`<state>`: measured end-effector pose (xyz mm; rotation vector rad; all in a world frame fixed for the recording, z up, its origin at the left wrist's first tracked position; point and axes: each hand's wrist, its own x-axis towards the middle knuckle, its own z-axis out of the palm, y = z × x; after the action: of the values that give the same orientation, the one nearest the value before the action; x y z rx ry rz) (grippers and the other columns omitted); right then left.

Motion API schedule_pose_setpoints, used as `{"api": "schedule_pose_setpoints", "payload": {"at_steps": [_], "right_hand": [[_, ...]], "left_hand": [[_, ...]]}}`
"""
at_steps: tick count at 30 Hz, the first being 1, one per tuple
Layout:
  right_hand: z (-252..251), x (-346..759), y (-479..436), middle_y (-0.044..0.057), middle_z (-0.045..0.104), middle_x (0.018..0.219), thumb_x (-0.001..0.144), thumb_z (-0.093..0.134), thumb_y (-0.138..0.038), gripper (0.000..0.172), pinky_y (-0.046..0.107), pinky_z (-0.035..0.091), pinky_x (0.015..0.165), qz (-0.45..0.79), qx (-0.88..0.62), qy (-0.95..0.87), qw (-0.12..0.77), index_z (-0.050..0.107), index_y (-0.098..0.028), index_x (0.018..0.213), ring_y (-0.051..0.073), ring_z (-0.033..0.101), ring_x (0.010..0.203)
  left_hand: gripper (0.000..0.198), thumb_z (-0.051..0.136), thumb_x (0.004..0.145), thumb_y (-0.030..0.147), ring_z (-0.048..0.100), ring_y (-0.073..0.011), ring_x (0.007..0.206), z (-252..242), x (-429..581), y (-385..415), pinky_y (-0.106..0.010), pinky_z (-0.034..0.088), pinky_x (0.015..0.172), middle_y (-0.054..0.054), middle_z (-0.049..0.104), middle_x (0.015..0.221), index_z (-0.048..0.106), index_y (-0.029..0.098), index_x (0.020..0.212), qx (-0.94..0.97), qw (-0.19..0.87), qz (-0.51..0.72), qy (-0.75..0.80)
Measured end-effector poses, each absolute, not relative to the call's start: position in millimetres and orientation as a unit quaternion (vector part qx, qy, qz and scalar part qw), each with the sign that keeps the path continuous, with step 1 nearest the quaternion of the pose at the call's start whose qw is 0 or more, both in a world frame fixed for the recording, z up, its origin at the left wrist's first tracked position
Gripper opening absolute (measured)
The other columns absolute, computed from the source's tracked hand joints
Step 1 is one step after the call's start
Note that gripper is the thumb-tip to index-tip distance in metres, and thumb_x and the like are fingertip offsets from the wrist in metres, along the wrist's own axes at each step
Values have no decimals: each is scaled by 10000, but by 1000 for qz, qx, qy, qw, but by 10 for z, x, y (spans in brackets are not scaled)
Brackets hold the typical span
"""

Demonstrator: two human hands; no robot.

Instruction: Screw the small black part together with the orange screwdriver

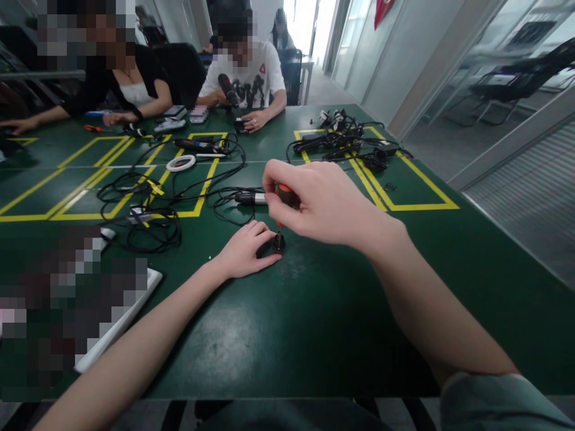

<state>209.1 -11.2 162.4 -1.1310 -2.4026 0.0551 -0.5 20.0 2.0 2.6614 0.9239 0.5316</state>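
A small round black part (279, 244) sits on the green tabletop, held between the thumb and fingers of my left hand (248, 250). My right hand (314, 200) grips a screwdriver (284, 193) with an orange and dark handle from above. The shaft points straight down, its tip in or at the black part, where the exact contact is too small to make out. Just behind my hands lies a black and silver cylindrical tool (250, 198) with a cable.
Tangled black cables (157, 230) lie to the left, and another heap of cables and plugs (336, 136) at the back right. A white ring (181, 163) rests near yellow tape lines. A tablet-like white-edged object (153, 281) is at left. Across the table, a person (269, 66) holds a power tool.
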Motion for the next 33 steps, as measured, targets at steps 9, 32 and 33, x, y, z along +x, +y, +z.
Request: {"api": "schedule_pose_setpoints", "payload": {"at_steps": [9,32,33], "right_hand": [[1626,2107,-92,14,593,725,1018,486,-359,255,320,262,675,13,-439,-866,239,672,-201,946,171,454,657],[1633,2082,-113,-1,520,683,1031,457,-413,332,318,248,664,-4,-440,-864,245,658,-196,880,148,388,637],[1633,2084,-113,-3,530,694,994,481,-362,265,314,258,667,0,-434,-865,251,665,-195,903,146,392,636]], "left_hand": [[387,645,1026,526,632,-328,1165,33,1,187,-511,554,1065,-147,681,1233,713,187,1197,924,124,180,314],[375,635,1038,507,645,-334,1171,8,-8,195,-534,574,1053,-150,694,1238,715,191,1225,932,94,189,296],[384,633,1039,511,646,-333,1168,5,-8,196,-533,574,1053,-149,694,1238,712,190,1236,931,94,189,297]]}}
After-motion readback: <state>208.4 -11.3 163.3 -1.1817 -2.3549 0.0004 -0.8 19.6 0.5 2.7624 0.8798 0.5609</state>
